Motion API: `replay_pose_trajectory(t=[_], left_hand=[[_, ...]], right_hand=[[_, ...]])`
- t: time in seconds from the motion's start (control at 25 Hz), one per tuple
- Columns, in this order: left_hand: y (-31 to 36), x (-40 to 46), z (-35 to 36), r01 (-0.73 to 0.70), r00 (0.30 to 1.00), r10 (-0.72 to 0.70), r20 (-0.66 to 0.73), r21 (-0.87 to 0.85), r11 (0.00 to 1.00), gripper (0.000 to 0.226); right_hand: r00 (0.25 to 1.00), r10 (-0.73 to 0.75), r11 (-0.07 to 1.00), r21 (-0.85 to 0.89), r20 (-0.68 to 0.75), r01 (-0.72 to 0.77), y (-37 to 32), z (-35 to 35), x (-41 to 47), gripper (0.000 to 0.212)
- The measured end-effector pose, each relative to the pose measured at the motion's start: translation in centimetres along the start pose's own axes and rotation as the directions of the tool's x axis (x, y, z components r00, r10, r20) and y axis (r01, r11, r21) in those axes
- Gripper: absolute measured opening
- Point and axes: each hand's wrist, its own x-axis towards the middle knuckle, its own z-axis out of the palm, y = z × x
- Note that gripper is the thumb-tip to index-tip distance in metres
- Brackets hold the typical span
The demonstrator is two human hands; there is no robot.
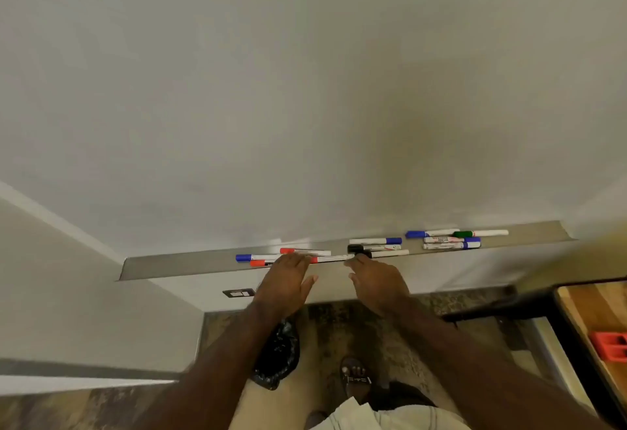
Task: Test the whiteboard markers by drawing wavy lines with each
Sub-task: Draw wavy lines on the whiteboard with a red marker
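Reaching toward the marker tray [176, 261] under the blank whiteboard [305, 90], the left hand [286, 280] and right hand [378, 282] both hover with fingers straight and relaxed, holding nothing — fingertips just at the tray's front edge. This looks like the picking-up step: a red-capped marker [327, 259] lies between the hands and a black-capped marker [383, 254] sits just beyond the right fingertips, so next comes pinching one, uncapping it and lifting it to the board — no lines show there yet.

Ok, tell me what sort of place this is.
Probably a classroom or meeting room: a large wall-mounted whiteboard, a metal tray under it holding many markers, and a wooden desk at the right.
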Motion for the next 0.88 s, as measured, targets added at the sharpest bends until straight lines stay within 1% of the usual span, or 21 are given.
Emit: replay_pose_trajectory(t=[0.12, 0.16, 0.24, 0.32, 0.44, 0.56, 0.72, 0.88], left_hand=[[-0.3, 2.3, 0.3, 0.052, 0.999, -0.053, 0.006, 0.085, 0.995, 0.047], [-0.2, 2.9, 0.2, 0.064, 0.997, -0.067, 0.023, 0.118, 0.991, 0.045], [-0.1, 3.8, 0.7, 0.050, 0.997, -0.059, 0.048, 0.180, 0.982, 0.042], [0.1, 4.5, 1.2, 0.024, 0.998, -0.036, 0.045, 0.234, 0.972, 0.040], [0.3, 5.4, 1.9, 0.007, 0.997, -0.029, 0.074, 0.282, 0.960, 0.038], [0.2, 6.0, 2.4, 0.009, 0.996, -0.034, 0.084, 0.287, 0.958, 0.037], [0.3, 6.3, 2.4, 0.011, 0.998, -0.028, 0.063, 0.263, 0.965, 0.037], [0.4, 6.5, 2.3, 0.008, 0.998, -0.023, 0.059, 0.245, 0.970, 0.035]], right_hand=[[0.999, -0.025, 1.000, -0.012, 0.029, 0.025, 0.4, 0.2, 2.6, 0.048], [0.998, -0.022, 0.999, -0.022, 0.066, 0.024, 0.2, 0.1, 3.4, 0.053], [0.993, -0.037, 0.999, -0.011, 0.112, 0.038, 0.2, 0.1, 5.0, 0.058], [0.991, -0.070, 0.997, -0.028, 0.115, 0.074, 0.6, 0.2, 5.9, 0.056], [0.984, -0.113, 0.992, -0.044, 0.139, 0.121, 1.3, 0.5, 6.9, 0.045], [0.978, -0.151, 0.987, -0.035, 0.146, 0.157, 1.9, 0.8, 7.5, 0.041], [0.983, -0.141, 0.989, 0.059, 0.117, 0.135, 2.2, 1.0, 8.0, 0.037], [0.989, -0.128, 0.967, 0.231, 0.078, 0.107, 2.6, 0.6, 8.0, 0.032]])
